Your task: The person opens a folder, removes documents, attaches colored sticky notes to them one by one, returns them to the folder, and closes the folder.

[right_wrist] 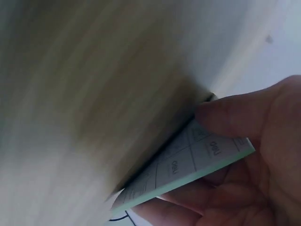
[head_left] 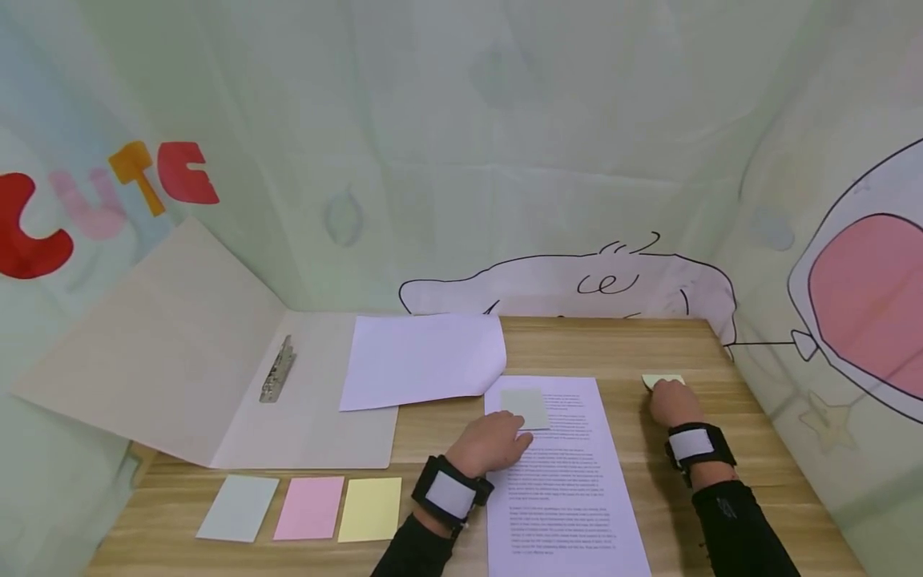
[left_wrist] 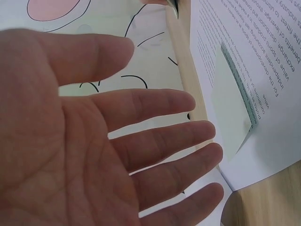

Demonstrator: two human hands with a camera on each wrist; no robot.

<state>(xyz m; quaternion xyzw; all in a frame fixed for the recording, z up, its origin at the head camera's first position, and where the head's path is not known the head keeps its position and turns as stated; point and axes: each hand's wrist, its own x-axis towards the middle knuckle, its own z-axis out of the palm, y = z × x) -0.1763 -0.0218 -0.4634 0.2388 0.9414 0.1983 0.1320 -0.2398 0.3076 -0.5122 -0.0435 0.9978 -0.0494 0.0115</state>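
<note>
A printed sheet (head_left: 562, 513) lies on the table with a pale green sticky note (head_left: 526, 407) near its top. My left hand (head_left: 489, 445) is over the sheet beside that note, fingers extended; the left wrist view shows its palm with nothing in it and the note (left_wrist: 230, 108) standing partly off the page. At the right of the table, my right hand (head_left: 676, 403) pinches a pad of sticky notes (right_wrist: 188, 165) between thumb and fingers. The pad has a green edge and a printed back, and is tilted in the right wrist view.
An open folder (head_left: 317, 433) with a metal clip (head_left: 278, 370) stands at left, a blank white sheet (head_left: 425, 361) over its right part. In front lie blue (head_left: 238, 508), pink (head_left: 308, 508) and yellow (head_left: 370, 510) sticky pads. A printed curtain (head_left: 461, 160) borders the table.
</note>
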